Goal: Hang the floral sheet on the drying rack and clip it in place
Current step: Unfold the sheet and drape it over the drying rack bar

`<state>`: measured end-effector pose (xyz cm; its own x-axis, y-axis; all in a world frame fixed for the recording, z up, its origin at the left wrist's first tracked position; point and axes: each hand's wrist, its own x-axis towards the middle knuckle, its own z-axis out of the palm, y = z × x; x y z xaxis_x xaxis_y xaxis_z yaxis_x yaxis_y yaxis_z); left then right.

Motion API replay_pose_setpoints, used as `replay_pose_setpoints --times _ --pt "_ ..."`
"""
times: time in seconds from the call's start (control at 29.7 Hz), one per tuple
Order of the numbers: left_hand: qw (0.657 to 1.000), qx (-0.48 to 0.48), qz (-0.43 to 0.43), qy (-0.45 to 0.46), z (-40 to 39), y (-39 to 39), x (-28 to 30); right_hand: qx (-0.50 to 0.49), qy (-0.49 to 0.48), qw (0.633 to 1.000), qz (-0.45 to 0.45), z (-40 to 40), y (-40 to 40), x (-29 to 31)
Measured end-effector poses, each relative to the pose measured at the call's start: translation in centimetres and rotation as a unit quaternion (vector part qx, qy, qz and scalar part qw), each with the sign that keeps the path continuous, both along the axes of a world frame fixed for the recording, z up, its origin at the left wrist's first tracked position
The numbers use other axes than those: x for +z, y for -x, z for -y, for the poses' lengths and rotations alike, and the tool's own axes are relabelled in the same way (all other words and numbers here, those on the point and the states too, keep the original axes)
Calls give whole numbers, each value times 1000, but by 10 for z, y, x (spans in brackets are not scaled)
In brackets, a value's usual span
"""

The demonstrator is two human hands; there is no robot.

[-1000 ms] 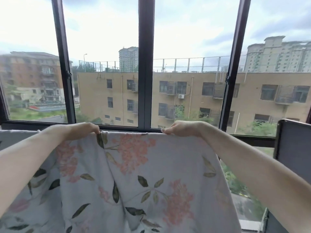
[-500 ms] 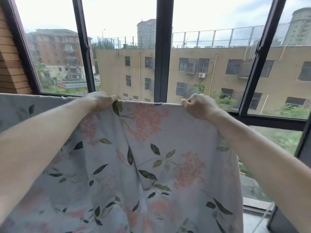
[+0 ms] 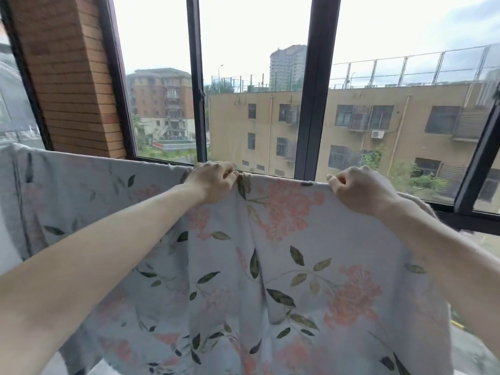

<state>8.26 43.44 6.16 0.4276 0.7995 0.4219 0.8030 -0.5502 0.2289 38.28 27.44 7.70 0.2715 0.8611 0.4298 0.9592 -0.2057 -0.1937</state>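
The floral sheet [image 3: 284, 266], pale blue-grey with pink blossoms and dark green leaves, hangs in front of me and fills the lower half of the view. Its top edge runs level from the far left to the right. My left hand [image 3: 212, 182] grips that top edge with curled fingers, near the middle. My right hand [image 3: 359, 189] grips the same edge further right, knuckles up. Between the two hands the cloth is stretched flat. The drying rack is hidden behind the sheet, and no clip is in view.
Close behind the sheet stands a wall of windows with dark frames [image 3: 311, 104]. A brick pillar [image 3: 70, 77] rises at the left. Beige and brown buildings show through the glass.
My view has swung left, bringing the brick pillar in. Both hands have kept their grip on the top edge and sit lower in the frame, with more of the sheet's left stretch showing.
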Motion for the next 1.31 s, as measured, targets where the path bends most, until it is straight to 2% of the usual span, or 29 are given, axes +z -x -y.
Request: replay_pose_setpoints --times 0.2,0.44,0.61,0.94,1.31 --pt "1000 -13 -15 4 8 4 4 80 -11 997 -21 -20 57 2" --pt "1000 4 1 -5 -4 70 -1 146 -41 988 -14 -54 115 -8" --pt "998 65 0 -9 -17 160 -12 193 -45 980 -7 -81 177 -18" --pt "980 195 33 18 -25 387 -32 293 -41 953 -60 -140 343 -36" --pt "966 236 104 29 -38 540 -57 370 -26 922 -107 -187 500 -72"
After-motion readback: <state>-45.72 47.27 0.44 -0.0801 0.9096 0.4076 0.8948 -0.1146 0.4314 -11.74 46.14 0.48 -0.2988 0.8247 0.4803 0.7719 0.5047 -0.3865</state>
